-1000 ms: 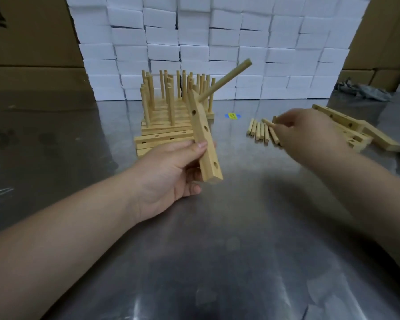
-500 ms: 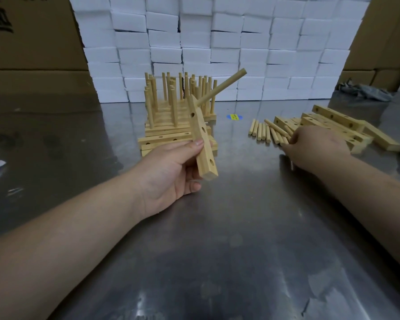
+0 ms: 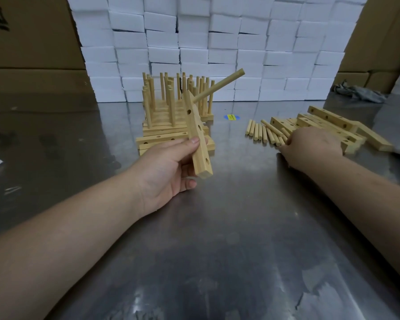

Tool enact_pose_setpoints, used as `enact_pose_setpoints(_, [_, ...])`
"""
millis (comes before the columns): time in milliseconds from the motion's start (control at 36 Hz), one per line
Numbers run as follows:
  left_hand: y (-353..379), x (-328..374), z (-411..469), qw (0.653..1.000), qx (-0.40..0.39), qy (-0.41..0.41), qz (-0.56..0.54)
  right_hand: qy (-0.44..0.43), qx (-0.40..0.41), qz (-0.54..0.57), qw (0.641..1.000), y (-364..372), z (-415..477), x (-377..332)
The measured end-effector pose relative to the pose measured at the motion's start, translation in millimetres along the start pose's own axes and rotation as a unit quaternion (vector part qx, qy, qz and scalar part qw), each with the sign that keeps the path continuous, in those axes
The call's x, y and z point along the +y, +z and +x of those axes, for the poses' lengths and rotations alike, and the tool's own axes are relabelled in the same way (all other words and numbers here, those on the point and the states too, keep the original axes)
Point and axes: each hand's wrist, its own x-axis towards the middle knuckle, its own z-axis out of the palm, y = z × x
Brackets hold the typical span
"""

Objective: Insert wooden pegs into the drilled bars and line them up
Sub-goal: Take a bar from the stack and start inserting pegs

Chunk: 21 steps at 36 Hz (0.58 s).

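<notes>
Drilled bar (image 3: 195, 125), held tilted above the table (image 3: 217, 239) by the left hand (image 3: 169, 167): the thumb lies across its front face and the fingers curl behind, so the grip is clamped on the bar's lower half. One peg (image 3: 219, 86) sits in the top hole and juts up to the right; the holes that show below it are empty. The right hand (image 3: 312, 144) lies knuckles-up on the near end of the loose pegs (image 3: 260, 132), just beside the pile of empty bars (image 3: 330, 122). Its fingertips are hidden, so whether it has pinched a peg cannot be told. Behind the held bar stand the finished bars (image 3: 169, 135), laid side by side with pegs upright. The step in hand appears to be fetching the next peg. To do it well, take a single peg by one end, bring it square to the next open hole, and leave the left thumb clear of that hole. Hold the bar steady while the peg is pressed fully home, parallel to the first.
</notes>
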Motion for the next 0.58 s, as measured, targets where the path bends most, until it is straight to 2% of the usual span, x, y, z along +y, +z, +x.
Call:
enact_pose_setpoints(222, [2,1,0,1.0,0.024,0.006,-0.014,0.054,0.019,0.006,0.998,-4,-3,4])
enact_pose_setpoints(333, [1,3,1,0.998,0.048,0.006,-0.044,0.078,0.063,0.021,0.995,-12,-2,8])
enact_pose_setpoints(417, [1,5,0,0.996,0.067,0.01,-0.057,0.07,0.116,0.081,0.987,-20,-3,9])
enact_pose_setpoints(500, [1,5,0,0.994,0.088,0.025,-0.057,0.009,0.218,0.22,0.951,-30,-16,6])
enact_pose_setpoints(583, [0,5,2,0.993,0.103,0.036,-0.052,-0.098,0.209,0.411,0.882,-36,-40,-6])
